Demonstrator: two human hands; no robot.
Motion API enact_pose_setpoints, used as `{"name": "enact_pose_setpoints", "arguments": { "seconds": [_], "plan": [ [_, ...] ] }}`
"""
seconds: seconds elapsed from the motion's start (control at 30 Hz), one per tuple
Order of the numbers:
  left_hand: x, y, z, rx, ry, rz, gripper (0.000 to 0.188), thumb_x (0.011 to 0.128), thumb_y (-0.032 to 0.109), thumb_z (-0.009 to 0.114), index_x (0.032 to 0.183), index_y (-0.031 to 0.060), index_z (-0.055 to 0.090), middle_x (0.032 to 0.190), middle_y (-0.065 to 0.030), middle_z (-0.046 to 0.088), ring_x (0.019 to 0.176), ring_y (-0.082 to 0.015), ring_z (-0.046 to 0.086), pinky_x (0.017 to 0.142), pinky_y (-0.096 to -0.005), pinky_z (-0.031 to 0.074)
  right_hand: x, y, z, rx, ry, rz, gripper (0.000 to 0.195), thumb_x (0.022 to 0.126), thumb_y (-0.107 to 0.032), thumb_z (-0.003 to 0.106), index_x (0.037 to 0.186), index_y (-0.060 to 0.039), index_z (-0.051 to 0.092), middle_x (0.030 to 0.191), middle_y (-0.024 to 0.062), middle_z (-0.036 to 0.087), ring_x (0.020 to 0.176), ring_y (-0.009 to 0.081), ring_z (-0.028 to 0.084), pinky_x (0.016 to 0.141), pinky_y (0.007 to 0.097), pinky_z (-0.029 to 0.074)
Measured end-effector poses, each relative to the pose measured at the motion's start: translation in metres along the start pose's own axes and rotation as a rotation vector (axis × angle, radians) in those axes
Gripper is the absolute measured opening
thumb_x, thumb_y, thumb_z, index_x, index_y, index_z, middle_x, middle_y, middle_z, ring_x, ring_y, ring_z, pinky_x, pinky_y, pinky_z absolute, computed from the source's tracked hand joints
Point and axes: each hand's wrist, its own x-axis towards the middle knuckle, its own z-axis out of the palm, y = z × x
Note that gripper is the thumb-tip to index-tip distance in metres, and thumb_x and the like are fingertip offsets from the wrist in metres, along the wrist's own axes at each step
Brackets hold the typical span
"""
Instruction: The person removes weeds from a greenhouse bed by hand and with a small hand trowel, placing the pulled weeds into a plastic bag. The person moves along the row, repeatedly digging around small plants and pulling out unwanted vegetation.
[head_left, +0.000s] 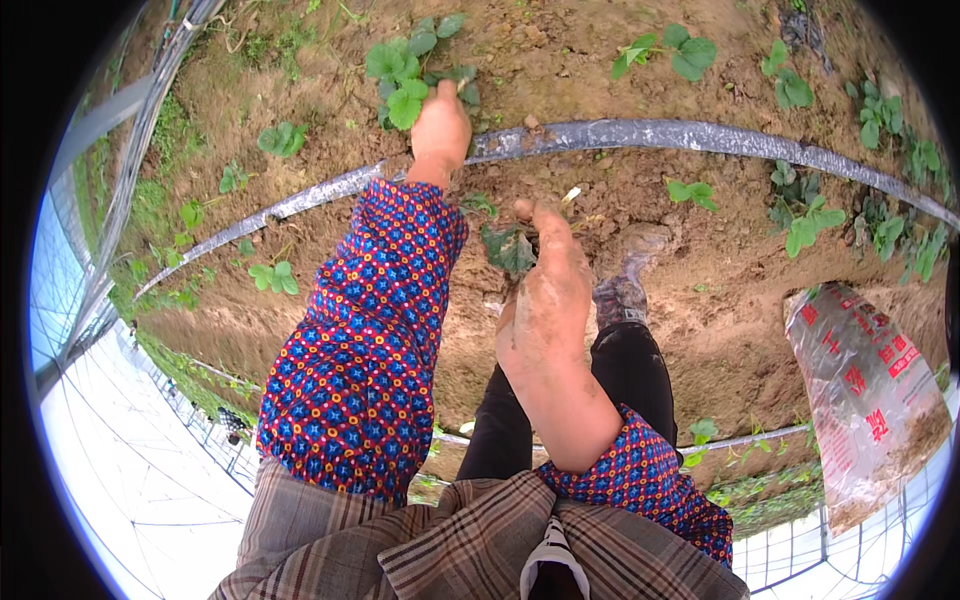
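Observation:
My left hand (441, 129) reaches into a leafy strawberry plant (397, 71) beyond the drip hose. Its fingers are curled at the stems, and leaves partly hide the grip. Nearer to me is my right hand (551, 300), smeared with mud and bent at the wrist. A dark, partly withered strawberry leaf (510, 249) shows at its left side, and a pale stem end (571, 196) sticks out past the fingers on the right. The hand seems closed around these leaves, though the palm is hidden from view.
A grey, soil-streaked drip hose (645, 135) crosses the bed, passing under my left wrist. Small strawberry plants (694, 193) grow on both sides. At the right is a muddy printed plastic bag (862, 390). My plastic-covered foot (630, 281) rests on the soil. Greenhouse cables (127, 165) run at the left.

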Motion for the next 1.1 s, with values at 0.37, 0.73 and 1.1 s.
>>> {"name": "enact_pose_setpoints", "arguments": {
  "seconds": [0.37, 0.73, 1.1],
  "plan": [
    [-0.003, 0.036, -0.033, -0.205, -0.099, 0.02, 0.02, 0.092, 0.024, 0.057, 0.094, 0.0044, 0.056, 0.082, -0.0148, 0.065, 0.069, -0.0295, 0.064, 0.062, -0.0436, 0.052, 0.007, 0.0, 0.012, 0.117, 0.025, 0.012, 0.026, 0.092, -0.026, 0.063, 0.103, -0.0017, 0.059, 0.09, 0.002, 0.057, 0.074, 0.008, 0.048, 0.064, 0.0247, 0.037],
    [-0.084, 0.101, -0.163, -0.84, -0.374, -0.03, 0.028, 0.092, 0.022, 0.056, 0.112, 0.0023, 0.059, 0.11, -0.0202, 0.062, 0.105, -0.032, 0.059, 0.092, -0.0385, 0.045, 0.024, -0.008, 0.006, -0.001, -0.34, 0.011, 0.035, 0.093, -0.019, 0.066, 0.122, -0.0046, 0.053, 0.112, 0.0048, 0.059, 0.102, 0.0143, 0.057, 0.092, 0.0309, 0.046],
    [-0.077, 0.0, -0.136, -0.697, 0.102, -0.41, 0.021, 0.088, 0.012, 0.063, 0.107, 0.0042, 0.067, 0.111, -0.0141, 0.066, 0.104, -0.0247, 0.062, 0.086, -0.0366, 0.051, 0.014, 0.005, 0.002, -0.174, -0.165, 0.135, 0.019, 0.101, -0.029, 0.051, 0.104, -0.0108, 0.052, 0.074, -0.0038, 0.046, 0.061, 0.0073, 0.045, 0.047, 0.0213, 0.037]
  ]
}}
